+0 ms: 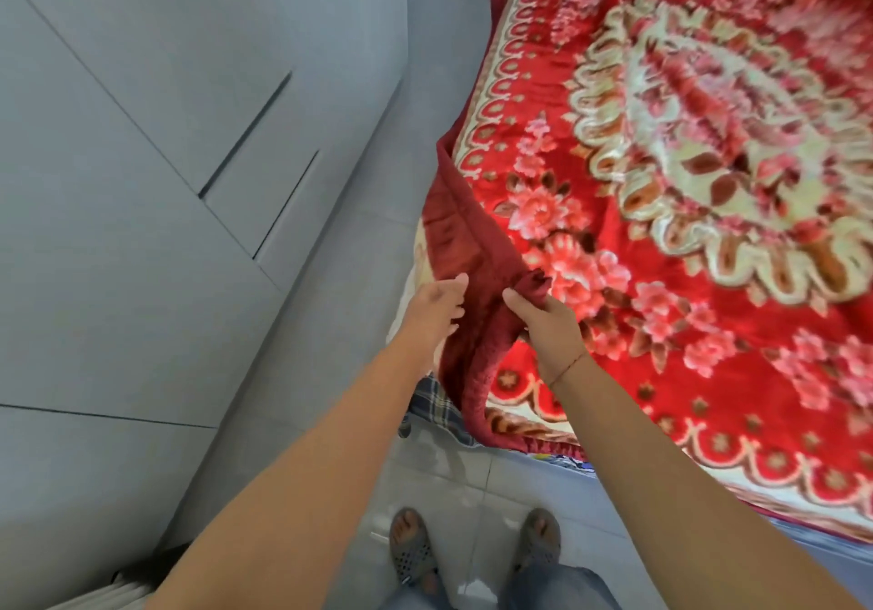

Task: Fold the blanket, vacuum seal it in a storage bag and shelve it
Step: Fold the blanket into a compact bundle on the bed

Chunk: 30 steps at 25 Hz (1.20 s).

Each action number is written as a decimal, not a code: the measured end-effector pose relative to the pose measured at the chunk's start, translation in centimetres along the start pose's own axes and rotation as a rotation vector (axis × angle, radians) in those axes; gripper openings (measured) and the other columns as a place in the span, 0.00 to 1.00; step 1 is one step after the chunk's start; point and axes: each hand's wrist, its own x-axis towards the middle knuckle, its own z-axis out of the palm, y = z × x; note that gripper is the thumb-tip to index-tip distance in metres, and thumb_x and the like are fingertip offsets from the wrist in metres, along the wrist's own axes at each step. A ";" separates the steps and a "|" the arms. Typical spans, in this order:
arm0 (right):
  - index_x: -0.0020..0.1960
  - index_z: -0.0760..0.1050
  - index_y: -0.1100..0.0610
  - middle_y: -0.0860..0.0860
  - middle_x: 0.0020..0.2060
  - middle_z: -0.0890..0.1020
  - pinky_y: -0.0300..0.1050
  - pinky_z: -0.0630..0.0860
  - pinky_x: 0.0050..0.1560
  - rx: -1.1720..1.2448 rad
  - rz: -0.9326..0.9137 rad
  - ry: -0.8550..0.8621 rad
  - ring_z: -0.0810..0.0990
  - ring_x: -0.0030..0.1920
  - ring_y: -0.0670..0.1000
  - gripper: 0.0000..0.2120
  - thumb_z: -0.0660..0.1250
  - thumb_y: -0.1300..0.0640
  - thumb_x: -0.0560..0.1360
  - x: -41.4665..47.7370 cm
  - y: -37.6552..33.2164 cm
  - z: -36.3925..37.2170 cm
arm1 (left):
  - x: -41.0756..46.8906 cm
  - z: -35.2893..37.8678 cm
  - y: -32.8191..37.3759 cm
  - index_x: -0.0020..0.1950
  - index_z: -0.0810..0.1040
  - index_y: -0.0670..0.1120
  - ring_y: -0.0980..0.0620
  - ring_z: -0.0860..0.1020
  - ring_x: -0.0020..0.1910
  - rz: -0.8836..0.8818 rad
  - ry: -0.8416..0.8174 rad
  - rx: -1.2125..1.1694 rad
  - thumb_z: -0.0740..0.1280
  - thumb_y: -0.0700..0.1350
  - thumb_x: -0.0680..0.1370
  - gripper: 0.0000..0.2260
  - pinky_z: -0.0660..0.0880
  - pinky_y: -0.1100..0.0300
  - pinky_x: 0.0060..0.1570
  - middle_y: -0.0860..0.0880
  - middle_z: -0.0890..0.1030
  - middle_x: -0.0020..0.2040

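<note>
Right hand [548, 326] grips one red blanket [708, 174]; left hand [434, 309] touches it.

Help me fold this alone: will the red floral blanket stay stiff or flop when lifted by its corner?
Probably floppy: the blanket bunches and curls at the corner where the right hand grips it. It is likely heavy for its size, since the plush pile looks thick and the turned-up edge sags in soft folds. Its sheen hints it may slide a little in the grip.
</note>
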 end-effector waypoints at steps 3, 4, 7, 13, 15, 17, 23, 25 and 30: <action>0.49 0.79 0.62 0.56 0.41 0.83 0.51 0.79 0.50 -0.074 -0.066 -0.048 0.81 0.42 0.53 0.04 0.70 0.65 0.74 -0.2 -0.1 -4.4 | 2.1 3.9 1.5 0.65 0.71 0.50 0.51 0.74 0.58 0.079 -0.014 0.183 0.65 0.54 0.78 0.18 0.73 0.55 0.58 0.48 0.73 0.62; 0.50 0.79 0.62 0.56 0.42 0.83 0.50 0.80 0.49 -0.082 -0.082 -0.053 0.81 0.42 0.53 0.05 0.69 0.65 0.74 0.0 -0.2 -6.2 | 3.2 5.2 1.8 0.69 0.68 0.51 0.50 0.71 0.64 0.165 -0.020 0.348 0.65 0.53 0.78 0.20 0.70 0.51 0.64 0.47 0.70 0.67; 0.50 0.79 0.59 0.55 0.44 0.84 0.48 0.80 0.49 -0.077 -0.110 -0.047 0.82 0.43 0.51 0.06 0.69 0.66 0.74 1.1 -0.7 -13.0 | 6.3 10.4 2.6 0.75 0.62 0.55 0.48 0.58 0.75 0.453 -0.119 0.976 0.61 0.47 0.81 0.23 0.57 0.46 0.72 0.51 0.61 0.76; 0.52 0.79 0.64 0.56 0.45 0.84 0.44 0.81 0.45 -0.015 -0.091 -0.055 0.84 0.45 0.49 0.06 0.67 0.65 0.75 1.6 -2.3 -27.5 | 9.0 24.3 5.3 0.77 0.56 0.58 0.51 0.46 0.77 0.550 -0.525 1.377 0.64 0.52 0.79 0.29 0.42 0.45 0.73 0.58 0.54 0.78; 0.53 0.79 0.66 0.57 0.46 0.84 0.44 0.80 0.46 0.017 -0.094 -0.044 0.84 0.47 0.51 0.08 0.67 0.65 0.75 1.6 -2.1 -31.6 | 10.0 28.4 5.9 0.76 0.59 0.57 0.50 0.46 0.77 0.599 -0.589 1.503 0.67 0.57 0.76 0.31 0.41 0.44 0.72 0.56 0.57 0.77; 0.49 0.79 0.64 0.51 0.40 0.85 0.38 0.78 0.42 0.044 -0.077 -0.004 0.84 0.42 0.46 0.04 0.66 0.65 0.76 1.2 -2.3 -35.1 | 11.5 32.3 6.7 0.71 0.66 0.55 0.47 0.51 0.76 0.652 -0.620 1.624 0.68 0.60 0.73 0.28 0.43 0.45 0.72 0.52 0.65 0.73; 0.47 0.80 0.62 0.52 0.39 0.84 0.39 0.79 0.42 0.249 -0.107 0.298 0.83 0.41 0.48 0.06 0.67 0.61 0.74 0.6 -1.1 -43.2 | 17.7 40.2 8.3 0.64 0.73 0.50 0.46 0.71 0.64 0.699 -0.673 1.982 0.65 0.59 0.76 0.20 0.57 0.48 0.69 0.49 0.76 0.62; 0.42 0.81 0.60 0.52 0.37 0.84 0.39 0.78 0.40 0.335 -0.112 0.415 0.82 0.38 0.48 0.06 0.67 0.59 0.73 0.5 -1.1 -44.6 | 19.3 42.1 8.9 0.66 0.72 0.49 0.46 0.71 0.65 0.721 -0.657 2.038 0.64 0.55 0.78 0.19 0.59 0.50 0.67 0.48 0.76 0.64; 0.35 0.82 0.54 0.48 0.32 0.84 0.36 0.78 0.34 0.500 -0.151 0.621 0.81 0.32 0.45 0.08 0.73 0.50 0.68 -0.6 0.4 -48.4 | 21.3 47.8 9.8 0.69 0.71 0.45 0.41 0.73 0.64 0.851 -0.663 2.082 0.63 0.51 0.80 0.19 0.69 0.52 0.62 0.43 0.75 0.66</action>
